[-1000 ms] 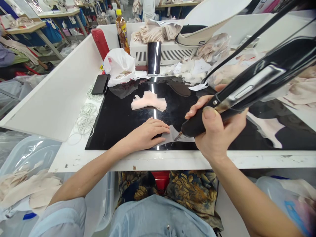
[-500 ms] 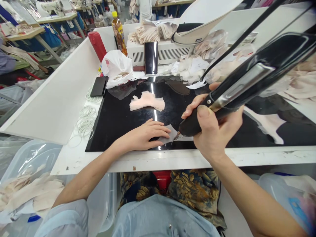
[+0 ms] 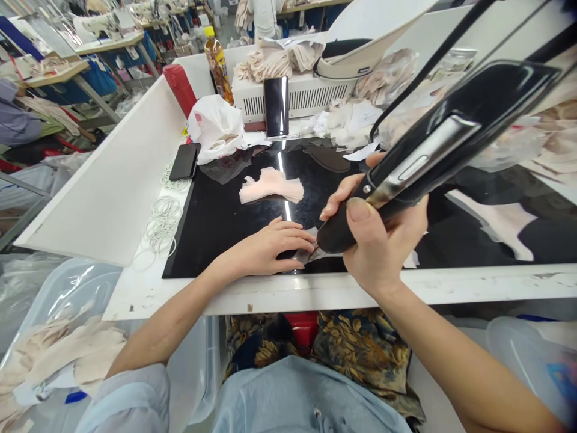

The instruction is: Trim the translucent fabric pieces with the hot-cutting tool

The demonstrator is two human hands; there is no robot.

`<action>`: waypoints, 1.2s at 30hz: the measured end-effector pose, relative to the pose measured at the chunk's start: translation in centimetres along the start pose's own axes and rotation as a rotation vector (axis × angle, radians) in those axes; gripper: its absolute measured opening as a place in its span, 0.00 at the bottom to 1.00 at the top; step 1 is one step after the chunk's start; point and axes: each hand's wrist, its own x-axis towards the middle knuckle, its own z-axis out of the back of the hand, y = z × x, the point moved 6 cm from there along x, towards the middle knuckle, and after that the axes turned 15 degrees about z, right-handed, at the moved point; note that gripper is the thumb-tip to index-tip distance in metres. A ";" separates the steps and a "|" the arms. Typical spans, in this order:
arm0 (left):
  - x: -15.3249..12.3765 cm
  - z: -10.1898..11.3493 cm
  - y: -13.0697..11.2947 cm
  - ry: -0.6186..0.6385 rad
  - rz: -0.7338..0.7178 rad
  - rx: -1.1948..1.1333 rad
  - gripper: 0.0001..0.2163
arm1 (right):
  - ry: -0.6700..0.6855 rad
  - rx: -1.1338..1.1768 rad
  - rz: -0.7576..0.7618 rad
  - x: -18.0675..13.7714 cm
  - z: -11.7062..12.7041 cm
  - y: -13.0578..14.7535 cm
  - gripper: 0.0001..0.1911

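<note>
My left hand (image 3: 277, 248) lies flat on the black work mat (image 3: 216, 231), fingers stretched out over a thin greyish fabric piece (image 3: 301, 257). My right hand (image 3: 383, 237) is wrapped round a thick black corded hand tool (image 3: 433, 141) with a silver lever. Its narrow metal tip meets the fabric piece just beside my left fingertips. Most of that piece is hidden under the hand and the tool. Beyond my left hand lies a small stack of pale pink cut fabric pieces (image 3: 271, 186). Another pale cut piece (image 3: 502, 219) rests on the mat at the right.
White elastic rings (image 3: 163, 225) and a black phone (image 3: 184, 161) lie along the mat's left side. Behind are a white plastic bag (image 3: 216, 128), an upright dark phone (image 3: 276, 107), a drink bottle (image 3: 219, 66) and a white vented box (image 3: 311, 96). The tool's cord (image 3: 419, 78) runs overhead.
My right hand and the tool have moved a little left, bringing the tip closer to my left fingers. Less of the greyish fabric shows now. My left hand stays flat.
</note>
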 end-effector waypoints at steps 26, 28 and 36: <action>0.1 0.0 0.1 0.000 -0.039 0.005 0.23 | -0.014 0.055 -0.068 -1.0 -0.9 0.1 0.16; 0.1 -0.1 0.2 0.008 -0.031 0.020 0.23 | 0.000 0.066 -0.066 -1.1 -1.1 0.1 0.18; 0.2 -0.3 0.5 0.016 0.005 0.012 0.29 | 0.001 0.057 -0.066 -1.6 -1.9 0.0 0.18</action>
